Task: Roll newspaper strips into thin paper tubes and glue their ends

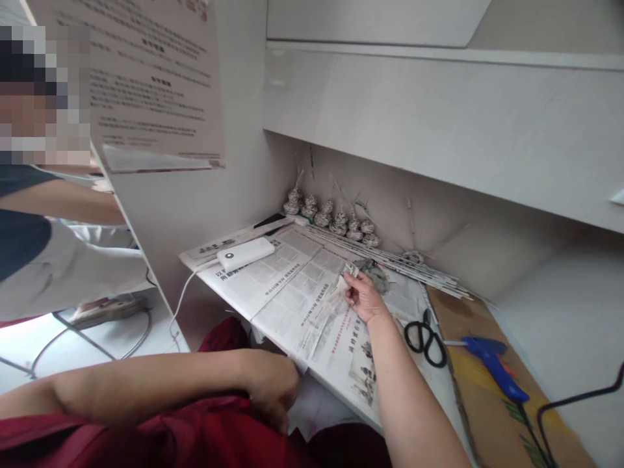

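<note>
My right hand [364,298] is over the newspaper-covered table [287,273], thumb and fingers pinching a small scrap of paper [343,283]. Just behind it lies a greyish crumpled bundle [374,274], partly hidden by the hand. My left hand [273,385] is low at the table's front edge, fingers curled downward. What it holds, if anything, is hidden from view. Black-handled scissors [426,341] rest to the right of my right forearm. A blue glue gun [494,364] lies farther right on a sheet of cardboard [480,409].
Several small gourd-shaped woven paper pieces [338,223] line the back wall. Thin rolled paper sticks [404,261] lie before them. A white power bank [246,253] with a cable sits at left. A partition [234,117] separates another person [58,201]. A panel [439,123] overhangs the table.
</note>
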`<state>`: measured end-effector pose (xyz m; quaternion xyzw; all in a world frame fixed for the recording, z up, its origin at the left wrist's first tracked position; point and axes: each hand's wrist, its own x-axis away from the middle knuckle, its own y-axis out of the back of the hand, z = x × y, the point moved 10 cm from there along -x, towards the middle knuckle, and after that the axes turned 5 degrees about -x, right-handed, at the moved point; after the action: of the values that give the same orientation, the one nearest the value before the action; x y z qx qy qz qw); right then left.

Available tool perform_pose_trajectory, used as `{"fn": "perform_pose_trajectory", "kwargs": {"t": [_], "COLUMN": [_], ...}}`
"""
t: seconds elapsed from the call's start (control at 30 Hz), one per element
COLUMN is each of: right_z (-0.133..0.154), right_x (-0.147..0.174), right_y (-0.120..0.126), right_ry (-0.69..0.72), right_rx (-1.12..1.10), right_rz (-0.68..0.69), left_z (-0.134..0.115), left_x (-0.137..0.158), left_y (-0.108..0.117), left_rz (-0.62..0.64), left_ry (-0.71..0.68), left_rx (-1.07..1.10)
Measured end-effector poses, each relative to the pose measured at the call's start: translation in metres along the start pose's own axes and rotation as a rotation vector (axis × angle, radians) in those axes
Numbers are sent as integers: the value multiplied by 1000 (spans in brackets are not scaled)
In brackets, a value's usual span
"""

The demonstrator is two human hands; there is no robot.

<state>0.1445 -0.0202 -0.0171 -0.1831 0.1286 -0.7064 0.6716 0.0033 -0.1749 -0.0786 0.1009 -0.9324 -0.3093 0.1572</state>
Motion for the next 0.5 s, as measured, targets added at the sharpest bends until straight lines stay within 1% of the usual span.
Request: {"fn": "perform_pose_trajectory", "kwargs": {"t": [0.07, 0.1, 0.13, 0.2, 0.27, 0.33, 0.37, 0.43, 0.5], "right_z": [-1, -2, -2, -2, -3, -4, -5, -7, -7], "right_x": [0, 0, 0, 1, 1, 1, 1, 1, 0], "right_y": [0, 0, 1, 0, 0, -2, -2, -5, -6], "right_ry": [-1, -2, -3, 1, 4, -5, -10, -11, 4], "right_rx": [6, 12, 20, 40, 58, 80, 95, 129, 166], "right_rz": [3, 3, 2, -4, -5, 0, 7, 33, 60], "left_z": [-36, -50, -59, -65, -56, -34, -20, 2, 21], "left_x": [5, 7, 8, 4, -4, -11, -14, -20, -23], "left_y": [9, 19, 33, 68, 104, 136, 148, 164, 175], "left_rz": [173, 203, 199, 90, -89, -295, -388, -522, -628], "left_ry": [-21, -23, -20, -36, -68, -54, -38, -11, 40], "left_rx": [123, 229, 319, 417, 453, 464, 493, 576, 646]}}
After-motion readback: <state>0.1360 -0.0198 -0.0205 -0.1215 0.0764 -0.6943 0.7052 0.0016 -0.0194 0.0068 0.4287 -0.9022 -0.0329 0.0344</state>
